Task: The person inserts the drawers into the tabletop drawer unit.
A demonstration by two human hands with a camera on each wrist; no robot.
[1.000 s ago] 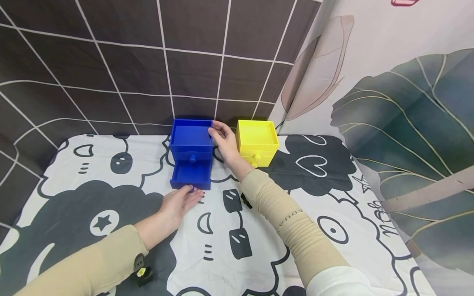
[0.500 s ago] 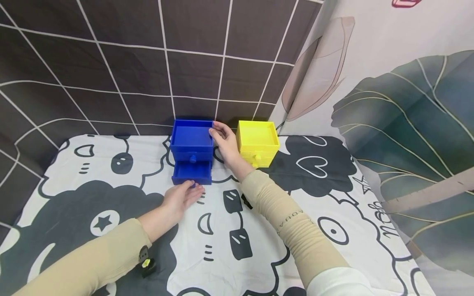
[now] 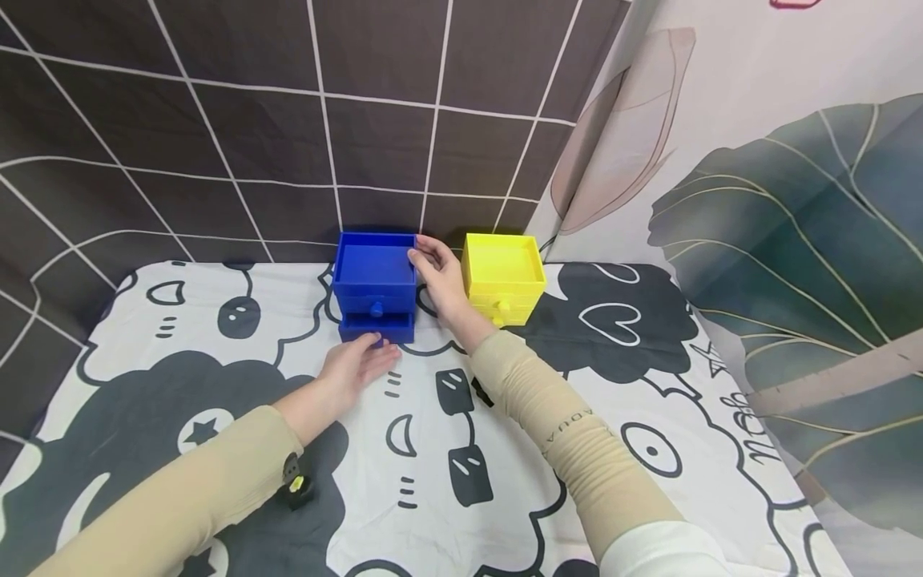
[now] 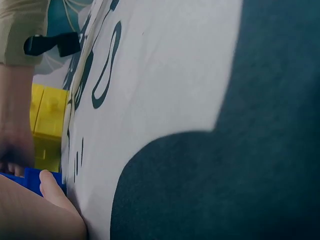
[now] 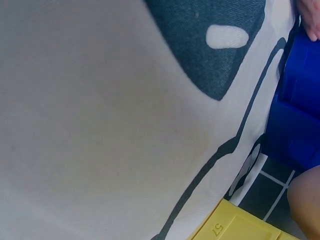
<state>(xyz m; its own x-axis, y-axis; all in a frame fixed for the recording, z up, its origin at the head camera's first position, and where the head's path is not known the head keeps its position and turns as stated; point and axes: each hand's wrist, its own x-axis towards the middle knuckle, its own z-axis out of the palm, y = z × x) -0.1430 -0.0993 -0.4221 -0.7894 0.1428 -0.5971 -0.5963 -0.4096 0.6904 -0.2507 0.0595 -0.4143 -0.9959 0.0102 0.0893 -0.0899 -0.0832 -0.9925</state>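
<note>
A blue drawer box (image 3: 375, 276) with a shallow open top stands near the back of the table. Its lower drawer (image 3: 395, 330) sticks out a little at the front. My left hand (image 3: 346, 370) is at that drawer's front, thumb at the knob and fingers stretched out just below. My right hand (image 3: 441, 280) holds the box at its right side, thumb over the top rim and fingers bent by the back corner. The right wrist view shows the box's blue side (image 5: 295, 130), with part of my left hand (image 5: 312, 17) at the drawer.
A yellow drawer box (image 3: 503, 276), its drawers shut, stands right of the blue one, close beside my right wrist. Behind both hangs a dark gridded cloth (image 3: 375, 144). A black-and-white patterned cloth (image 3: 404, 513) covers the table.
My left hand has moved away from me, and the lower blue drawer has slid most of the way in with it. My right hand has stayed at the box's side.
</note>
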